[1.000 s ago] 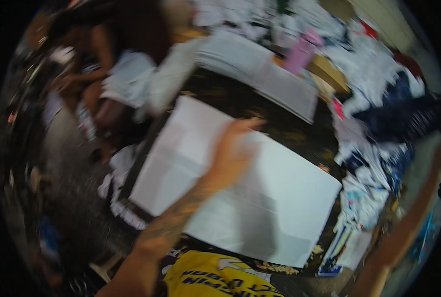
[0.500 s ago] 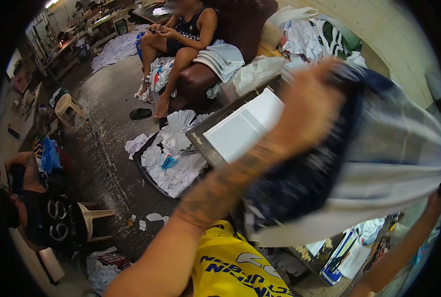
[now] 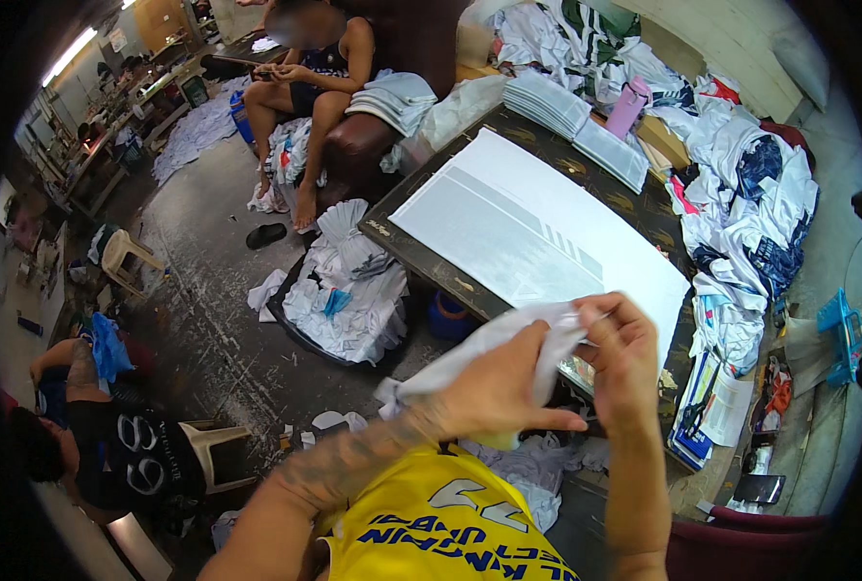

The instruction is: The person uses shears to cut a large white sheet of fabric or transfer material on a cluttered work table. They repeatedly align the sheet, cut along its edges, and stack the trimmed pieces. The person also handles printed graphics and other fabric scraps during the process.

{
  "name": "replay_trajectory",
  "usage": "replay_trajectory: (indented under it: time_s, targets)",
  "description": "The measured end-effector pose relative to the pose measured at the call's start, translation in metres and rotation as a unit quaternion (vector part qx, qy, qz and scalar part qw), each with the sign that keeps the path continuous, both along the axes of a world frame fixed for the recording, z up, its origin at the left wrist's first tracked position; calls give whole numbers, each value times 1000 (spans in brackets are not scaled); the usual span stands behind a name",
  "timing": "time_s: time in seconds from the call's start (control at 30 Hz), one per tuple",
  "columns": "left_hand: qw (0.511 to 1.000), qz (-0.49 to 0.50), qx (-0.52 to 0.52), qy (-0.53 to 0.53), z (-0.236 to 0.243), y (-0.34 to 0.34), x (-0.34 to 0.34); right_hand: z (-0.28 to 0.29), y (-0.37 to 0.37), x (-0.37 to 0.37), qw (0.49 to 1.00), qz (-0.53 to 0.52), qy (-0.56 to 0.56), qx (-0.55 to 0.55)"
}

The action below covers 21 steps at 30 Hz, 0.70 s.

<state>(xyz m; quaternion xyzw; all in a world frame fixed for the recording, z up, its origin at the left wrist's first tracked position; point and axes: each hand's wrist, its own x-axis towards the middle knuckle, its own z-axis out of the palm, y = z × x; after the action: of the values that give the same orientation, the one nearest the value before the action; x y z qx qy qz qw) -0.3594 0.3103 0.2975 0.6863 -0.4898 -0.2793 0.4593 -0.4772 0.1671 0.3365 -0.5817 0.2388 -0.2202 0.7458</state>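
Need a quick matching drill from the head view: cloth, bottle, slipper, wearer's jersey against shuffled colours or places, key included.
Column one:
1. White cloth
2. Water bottle
3. Slipper
4. Wearer's jersey

Column two:
A. Yellow
B. On the floor
C. At the left hand and right hand
D. Pink

Pairs: 1-C, 2-D, 3-B, 4-A

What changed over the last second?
The left hand came off the white sheet, raised a navy-and-white cloth, then dropped back nearer the person. The right hand came in from the right edge and now pinches white cloth beside the left; whether it's the same cloth is unclear. The sheet and pink bottle stayed put.
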Motion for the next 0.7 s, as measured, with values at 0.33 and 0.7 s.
replay_trajectory:
  time_s: [0.33, 0.7]
  targets:
    - [947, 248, -47, -197, -126, 64, 69, -19, -19, -45, 900, 12, 140, -412]
    - [968, 160, 13, -193, -78, 106, 131, -71, -152, -214, 861, -26, 174, -477]
